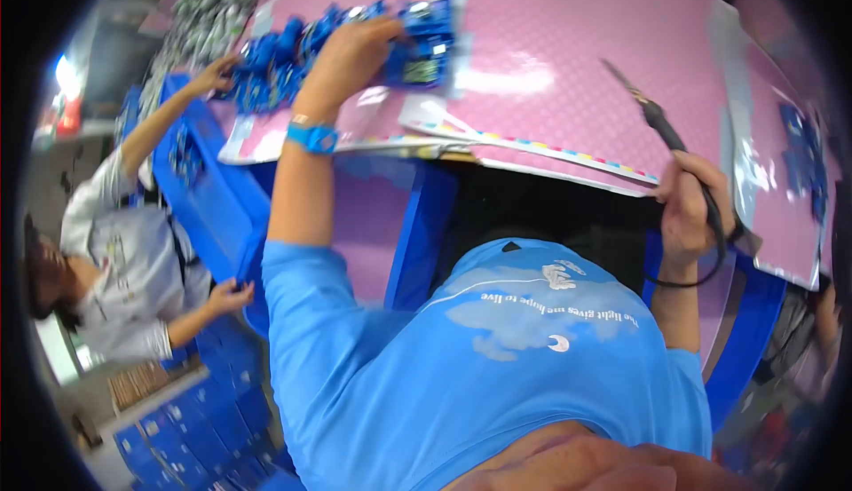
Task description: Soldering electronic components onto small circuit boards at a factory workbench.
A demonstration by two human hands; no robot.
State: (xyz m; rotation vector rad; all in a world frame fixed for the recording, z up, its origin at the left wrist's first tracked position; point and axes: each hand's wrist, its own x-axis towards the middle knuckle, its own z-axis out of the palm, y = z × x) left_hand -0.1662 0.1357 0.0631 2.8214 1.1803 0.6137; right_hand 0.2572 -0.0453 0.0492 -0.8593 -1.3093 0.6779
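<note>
My right hand [690,207] is closed around the lower part of a soldering iron [657,120], its bare metal tip pointing up and to the left over the pink mat. A black cable loops down from its handle past my wrist. My left hand [359,54] reaches over a heap of blue pieces [275,65] at the upper left, fingers bent and pressed together at its right side. Motion smears them, and whatever they pinch is hidden. Just beside those fingers lie blue-edged boards [426,63] with shiny parts.
Pink matting [550,38] covers the worktable. More blue pieces [803,158] lie at its right end. On the left, a co-worker's hand [216,75] touches the heap; their other hand rests at a blue bin [217,211]. Stacked blue crates [200,402] stand lower left.
</note>
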